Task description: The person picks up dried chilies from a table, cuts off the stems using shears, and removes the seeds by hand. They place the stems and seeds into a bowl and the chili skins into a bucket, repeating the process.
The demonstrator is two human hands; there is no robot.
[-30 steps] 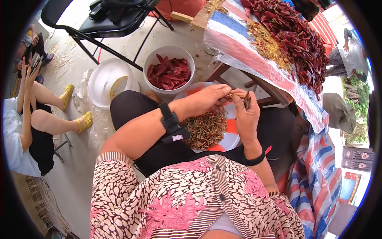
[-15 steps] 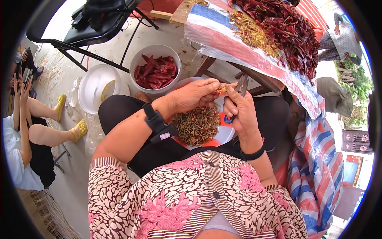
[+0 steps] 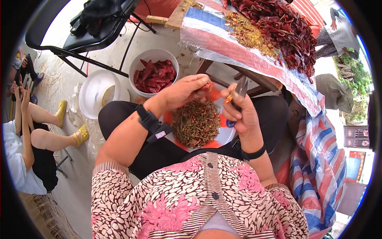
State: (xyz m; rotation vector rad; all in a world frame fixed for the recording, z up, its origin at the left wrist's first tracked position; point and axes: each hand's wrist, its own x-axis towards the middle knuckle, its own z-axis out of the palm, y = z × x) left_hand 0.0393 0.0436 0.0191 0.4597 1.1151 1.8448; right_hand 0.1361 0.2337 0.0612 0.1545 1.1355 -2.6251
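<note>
My left hand (image 3: pixel 189 91) is closed on a dried red chili pepper (image 3: pixel 207 85), whose red end shows at the fingertips. My right hand (image 3: pixel 243 113) grips a pair of scissors (image 3: pixel 242 85) with dark blades pointing up and a blue handle below the fingers. A small orange-yellow chili stem piece (image 3: pixel 229 98) is pinched at the right thumb beside the blades. Beneath both hands, a red and white basin (image 3: pixel 227 135) on my lap holds a heap of cut chili stems (image 3: pixel 195 125).
Ahead-left stand a white bucket (image 3: pixel 136 63) of red chilies and a white tub (image 3: pixel 88 97). A black chair (image 3: pixel 95 40) is farther back. Ahead-right, a table under a striped sheet (image 3: pixel 207 38) carries heaped dried chilies (image 3: pixel 284 32). Someone in yellow shoes (image 3: pixel 82 134) sits at left.
My hands have moved apart from where they met at the chili. The red pepper is now in my left hand, with the stem piece at my right thumb.
</note>
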